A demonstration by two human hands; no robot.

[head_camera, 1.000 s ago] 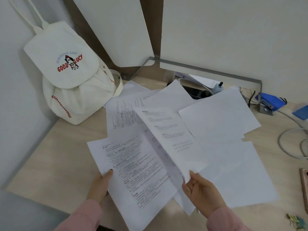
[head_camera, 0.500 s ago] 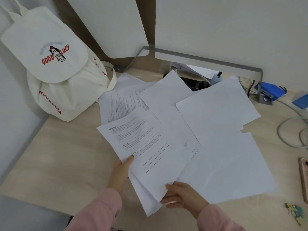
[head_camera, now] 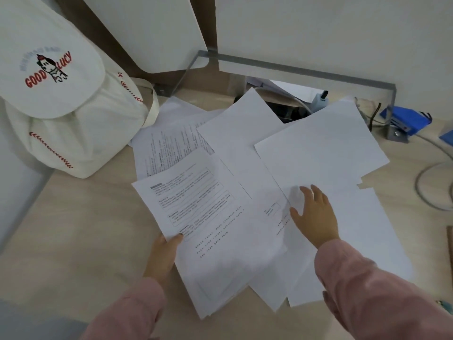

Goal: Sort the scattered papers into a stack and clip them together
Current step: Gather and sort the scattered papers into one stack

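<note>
**Left hand pinches a printed sheaf, right hand flat on a blank sheet**

The left hand (head_camera: 163,253) grips the near-left edge of a small printed sheaf (head_camera: 208,224), thumb pressed on top of the text and the other fingers hidden underneath; at least two sheet edges show at its lower corner, fanned slightly apart; the sheaf lies tilted, its far corner pointing toward the backpack (head_camera: 61,106), and it overlaps the sheets beside it

The right hand (head_camera: 312,217) is spread open, palm down, fingers splayed on a blank sheet (head_camera: 318,148) to the right of the sheaf; it grasps nothing, and whether the fingertips press the paper or hover just over it cannot be told, since they are blurred; both arms wear pink sleeves (head_camera: 382,298)

The rest of the scattered papers (head_camera: 245,133) lie loose across the wooden desk (head_camera: 73,229), overlapping at odd angles: a printed page (head_camera: 169,146) at the far left just beside the backpack, a blank one in the middle reaching toward the back of the desk, and a large blank one (head_camera: 372,241) under the right forearm; no neat pile has formed yet

A blue stapler-like object (head_camera: 407,120) sits at the far right by a metal frame (head_camera: 318,72); a grey cable (head_camera: 424,190) loops near the right edge; something small and green (head_camera: 445,304) shows at the lower right corner, too cut off to identify
</note>
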